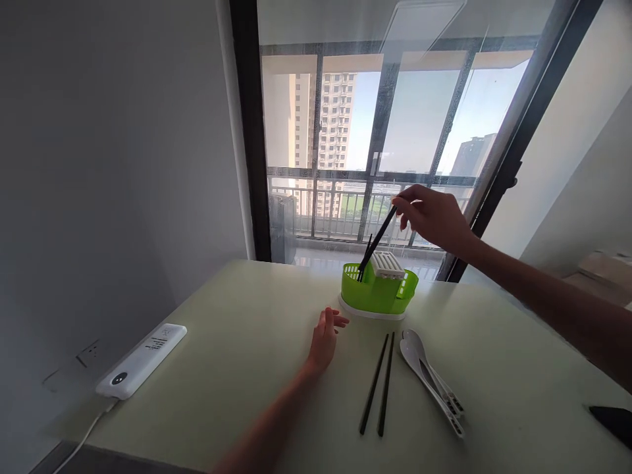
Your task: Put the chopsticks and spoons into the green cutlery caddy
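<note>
A green utensil holder with a white base and a white slotted top stands towards the back of the table. My right hand pinches the top of a black chopstick, which slants down into the holder's left compartment. Another thin dark stick leans in that compartment; whether my fingers also hold it is unclear. In front of the holder, my left hand rests by the table surface, fingers apart and holding nothing. Two black chopsticks lie side by side nearer me. To their right are white spoons, partly overlapping.
The pale table reaches to a large glass window. A white power strip with a cable lies at the left edge. Part of a dark object shows at the right edge. A grey wall borders the left side.
</note>
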Available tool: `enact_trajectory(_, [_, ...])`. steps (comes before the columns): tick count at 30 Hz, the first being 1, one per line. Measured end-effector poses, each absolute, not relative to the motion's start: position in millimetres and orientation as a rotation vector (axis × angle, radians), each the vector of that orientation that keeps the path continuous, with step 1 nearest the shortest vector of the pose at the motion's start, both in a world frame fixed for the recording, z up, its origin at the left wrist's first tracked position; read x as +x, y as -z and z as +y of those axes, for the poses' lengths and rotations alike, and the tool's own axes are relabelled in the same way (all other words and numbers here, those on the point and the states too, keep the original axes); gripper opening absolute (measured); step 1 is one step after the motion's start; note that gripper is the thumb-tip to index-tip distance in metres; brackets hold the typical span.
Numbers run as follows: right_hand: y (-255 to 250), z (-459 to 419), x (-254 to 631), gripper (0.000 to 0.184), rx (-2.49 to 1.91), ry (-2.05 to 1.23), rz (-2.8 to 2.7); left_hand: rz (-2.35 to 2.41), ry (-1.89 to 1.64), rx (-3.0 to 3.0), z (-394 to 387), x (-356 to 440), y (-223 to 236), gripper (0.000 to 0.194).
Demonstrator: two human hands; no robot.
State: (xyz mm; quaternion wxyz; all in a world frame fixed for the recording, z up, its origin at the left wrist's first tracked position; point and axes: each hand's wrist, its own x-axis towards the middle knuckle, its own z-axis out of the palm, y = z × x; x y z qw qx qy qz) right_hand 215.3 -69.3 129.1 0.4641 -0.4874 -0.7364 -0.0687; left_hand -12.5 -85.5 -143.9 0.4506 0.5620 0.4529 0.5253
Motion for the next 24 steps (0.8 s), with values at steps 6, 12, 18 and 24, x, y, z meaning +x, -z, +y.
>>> enact_trajectory(6, [-96, -7, 216, 0.032, -1.251, 0.129, -1.908, 1.145, -1.266, 1.396, -87, -11, 144, 0.068])
enact_trajectory(12, [-64, 30, 212, 0.023, -1.367, 0.035, -1.958, 1.154, -1.223, 1.423, -86, -11, 149, 0.069])
enact_trajectory(18, [-43, 47, 210, 0.025, -1.446, -0.026, -1.999, 1.152, -1.212, 1.435, -87, -11, 149, 0.068])
enact_trajectory(24, [-38, 50, 210, 0.026, -1.578, 0.081, -2.01, 1.151, -1.191, 1.478, -88, -13, 147, 0.069])
